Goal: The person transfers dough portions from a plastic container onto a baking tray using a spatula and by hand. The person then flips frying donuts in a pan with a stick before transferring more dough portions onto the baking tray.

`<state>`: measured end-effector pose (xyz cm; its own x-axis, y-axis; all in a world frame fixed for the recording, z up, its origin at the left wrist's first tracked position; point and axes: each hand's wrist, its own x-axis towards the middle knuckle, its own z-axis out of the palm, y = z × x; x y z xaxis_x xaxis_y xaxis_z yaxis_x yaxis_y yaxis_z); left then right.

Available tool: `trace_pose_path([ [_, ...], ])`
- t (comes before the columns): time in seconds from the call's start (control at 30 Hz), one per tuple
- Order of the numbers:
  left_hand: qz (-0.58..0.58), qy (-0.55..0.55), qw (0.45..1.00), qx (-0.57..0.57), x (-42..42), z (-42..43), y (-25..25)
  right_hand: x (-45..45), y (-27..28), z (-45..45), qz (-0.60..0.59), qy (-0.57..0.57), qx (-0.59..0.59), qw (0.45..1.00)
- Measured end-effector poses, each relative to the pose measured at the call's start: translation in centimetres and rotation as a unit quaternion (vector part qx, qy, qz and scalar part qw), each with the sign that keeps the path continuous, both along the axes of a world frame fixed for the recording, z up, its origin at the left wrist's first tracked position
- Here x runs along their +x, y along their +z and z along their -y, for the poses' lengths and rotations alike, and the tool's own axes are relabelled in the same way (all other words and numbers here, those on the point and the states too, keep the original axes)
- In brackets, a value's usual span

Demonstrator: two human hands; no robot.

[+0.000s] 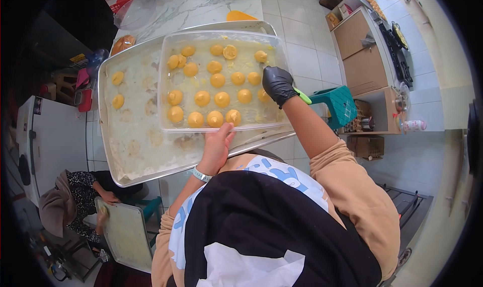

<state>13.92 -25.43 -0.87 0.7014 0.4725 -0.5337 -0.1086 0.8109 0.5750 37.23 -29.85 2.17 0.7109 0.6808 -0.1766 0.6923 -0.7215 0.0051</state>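
Note:
My bare left hand [219, 143] grips the near rim of a clear plastic container [162, 85], thumb on the rim and fingers partly hidden beneath. Several round, golden cream puff-like pastries [222, 99] sit inside it, on a greasy bottom. My right hand [278, 85], in a black glove, is closed at the container's right side, close beside a pastry [260, 56]. A bright green handle [303, 96] sticks out from under that hand; the tool's working end is hidden. The container rests over a large metal baking tray [131, 156], where two more pastries [117, 101] lie at the left.
Beyond the tray is a marble-patterned table [201, 7] with an orange scraper-like piece [240, 16]. A green stool [338, 105] stands to the right. At the lower left, another person [75, 201] holds a second tray [126, 226]. Cabinets [362, 60] line the right.

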Motion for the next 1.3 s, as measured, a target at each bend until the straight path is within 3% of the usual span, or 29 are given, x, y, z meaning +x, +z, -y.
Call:
trace_pose_path([
  [0.2, 0.008, -0.020, 0.999, -0.027, -0.1, 0.0, -0.7, 0.1, -1.5, -1.2, -0.017, -0.074, 0.019, 0.997],
  [0.53, 0.011, -0.007, 1.000, -0.006, 0.3, 0.4, -0.4, 0.8, -2.1, -2.1, -0.014, -0.082, 0.070, 0.994],
  [0.87, 0.032, 0.023, 0.999, 0.014, 0.7, 0.6, -1.0, 5.5, -2.7, -2.1, -0.153, -0.098, 0.123, 0.976],
  [1.0, 0.033, 0.022, 0.999, 0.014, 0.8, 0.2, -2.0, 3.9, -1.3, -1.5, -0.103, -0.059, 0.058, 0.991],
  [1.1, 0.045, 0.036, 0.998, 0.015, 0.9, 0.4, -1.2, 1.1, -1.1, -1.1, -0.006, 0.044, 0.058, 0.997],
  [1.3, 0.035, 0.019, 0.999, -0.001, 0.7, 0.6, -0.4, 0.5, -1.9, -3.0, -0.003, -0.036, 0.059, 0.998],
])
